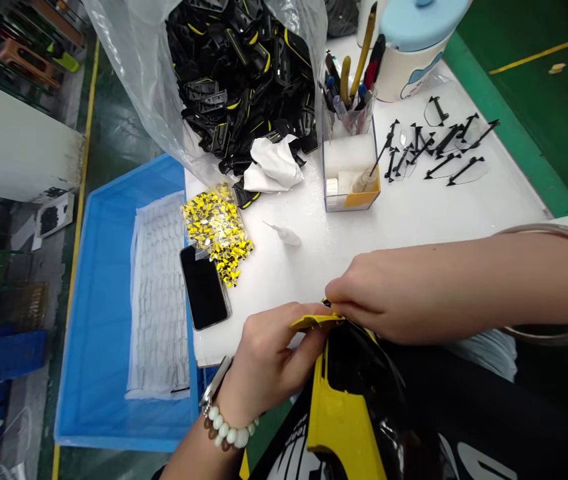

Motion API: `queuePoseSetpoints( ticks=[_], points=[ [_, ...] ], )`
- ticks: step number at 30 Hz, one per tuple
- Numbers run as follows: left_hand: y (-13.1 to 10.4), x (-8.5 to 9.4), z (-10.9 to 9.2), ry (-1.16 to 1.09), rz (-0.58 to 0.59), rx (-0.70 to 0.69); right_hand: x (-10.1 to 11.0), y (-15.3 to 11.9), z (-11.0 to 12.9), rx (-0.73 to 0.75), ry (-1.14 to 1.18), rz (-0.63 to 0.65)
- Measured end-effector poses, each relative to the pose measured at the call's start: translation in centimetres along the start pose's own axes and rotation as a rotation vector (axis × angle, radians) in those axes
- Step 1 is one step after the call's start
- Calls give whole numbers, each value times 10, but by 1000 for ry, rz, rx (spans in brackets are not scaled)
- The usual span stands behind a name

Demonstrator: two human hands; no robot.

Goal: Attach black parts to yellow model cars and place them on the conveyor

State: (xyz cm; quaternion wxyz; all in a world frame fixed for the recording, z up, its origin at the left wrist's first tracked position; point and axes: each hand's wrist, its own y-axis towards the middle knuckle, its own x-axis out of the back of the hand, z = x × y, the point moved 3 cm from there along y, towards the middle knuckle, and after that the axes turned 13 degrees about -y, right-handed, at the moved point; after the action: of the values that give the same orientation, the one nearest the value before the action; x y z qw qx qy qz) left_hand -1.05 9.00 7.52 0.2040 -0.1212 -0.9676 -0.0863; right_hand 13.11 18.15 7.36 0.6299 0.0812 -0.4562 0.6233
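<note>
A yellow and black plastic shell (pixel 344 417), resembling a toy car body, lies over my lap at the table's front edge. My left hand (pixel 277 350) grips its upper yellow edge between thumb and fingers. Bent over the same end, my right hand (pixel 369 293) has its fingers pinched together at a small dark spot. Whatever sits between those right fingertips is mostly hidden. Just beyond the hands, a small white bottle with a thin nozzle (pixel 288 235) rests on the white tabletop (pixel 324 250).
Small yellow-black pieces (pixel 217 223) spill from a clear bag beside a phone (pixel 204 290). Behind them is a plastic bag of black parts (pixel 244 73) with a crumpled tissue (pixel 274 163). A clear organiser (pixel 351 202), black strips (pixel 439 147) and a blue-lidded canister (pixel 417 53) stand right; a blue bin (pixel 99 320) is left.
</note>
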Motion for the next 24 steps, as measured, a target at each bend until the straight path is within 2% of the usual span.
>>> queuePoseSetpoints(
  ticks=[3,7,10,13,18,22,24],
  points=[
    [1,-1,-2,21,-12,-19,-9,-7,3,-20,13,-80],
    [2,-3,-3,37,25,-22,-23,-15,7,-64,152,-210],
    [3,-4,-2,40,44,-28,-29,-14,6,-123,232,-227],
    [3,-6,-2,47,40,-25,-29,-13,5,-107,318,-222],
    [1,-7,-1,24,10,23,-31,-14,4,-75,283,-331],
    [0,-7,0,-19,-43,12,-33,-10,0,-1,392,-256],
    [0,-8,1,-26,-61,12,-34,-9,-1,21,408,-258]
  ],
)
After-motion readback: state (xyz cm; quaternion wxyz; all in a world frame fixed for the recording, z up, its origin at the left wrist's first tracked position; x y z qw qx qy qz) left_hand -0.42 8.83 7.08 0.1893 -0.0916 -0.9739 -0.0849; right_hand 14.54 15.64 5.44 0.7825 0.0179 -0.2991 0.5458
